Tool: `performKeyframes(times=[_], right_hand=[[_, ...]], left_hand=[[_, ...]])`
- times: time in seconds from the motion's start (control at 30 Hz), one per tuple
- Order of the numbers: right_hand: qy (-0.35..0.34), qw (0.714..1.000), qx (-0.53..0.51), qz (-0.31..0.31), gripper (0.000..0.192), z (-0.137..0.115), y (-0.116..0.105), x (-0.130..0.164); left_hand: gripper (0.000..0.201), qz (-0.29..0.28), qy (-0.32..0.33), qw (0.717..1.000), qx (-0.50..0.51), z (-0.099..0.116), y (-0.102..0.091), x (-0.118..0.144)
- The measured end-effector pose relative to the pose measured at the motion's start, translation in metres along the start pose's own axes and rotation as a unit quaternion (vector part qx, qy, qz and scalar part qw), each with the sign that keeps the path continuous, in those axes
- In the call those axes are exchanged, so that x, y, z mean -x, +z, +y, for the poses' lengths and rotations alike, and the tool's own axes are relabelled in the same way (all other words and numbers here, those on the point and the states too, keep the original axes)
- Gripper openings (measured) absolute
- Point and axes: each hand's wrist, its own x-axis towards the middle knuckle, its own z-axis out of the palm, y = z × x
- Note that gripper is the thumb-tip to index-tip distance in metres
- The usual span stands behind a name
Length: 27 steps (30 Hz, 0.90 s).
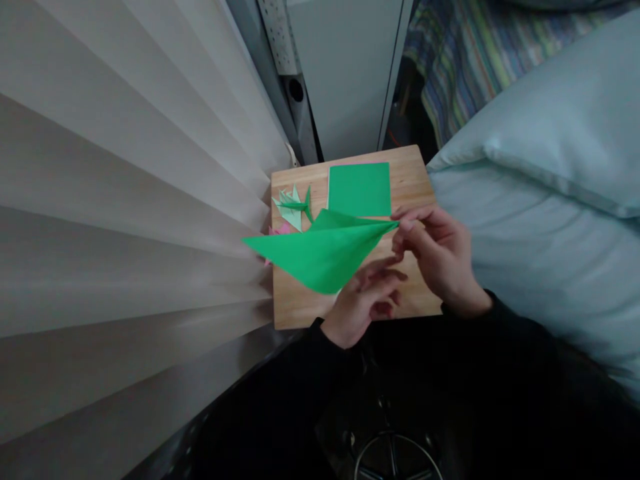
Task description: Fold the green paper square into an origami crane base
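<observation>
Folded green paper overhanging board's left edge.

The right hand pinches the pointed tip of a folded green paper between its fingertips, while the left hand supports the paper from below, fingers curled beneath its lower edge. Under both hands lies a wooden board. Just beyond the right hand rests a flat green square sheet; beyond the left hand sit small folded paper figures
</observation>
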Motion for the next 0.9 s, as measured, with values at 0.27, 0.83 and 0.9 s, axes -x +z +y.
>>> performKeyframes(times=[0.27,0.83,0.9], right_hand=[[0.054,0.984,0.159,-0.051,0.025,-0.016,-0.048,-0.036],[0.189,0.953,0.040,-0.231,0.030,-0.012,-0.032,-0.019],[0.202,0.950,0.007,-0.237,0.028,-0.008,-0.031,-0.017]], left_hand=[[0.050,-0.334,-0.087,0.932,-0.108,0.074,-0.029,0.034],[0.021,-0.039,0.082,0.904,-0.418,0.054,-0.001,-0.005],[0.017,-0.040,0.080,0.916,-0.392,0.052,-0.001,-0.006]])
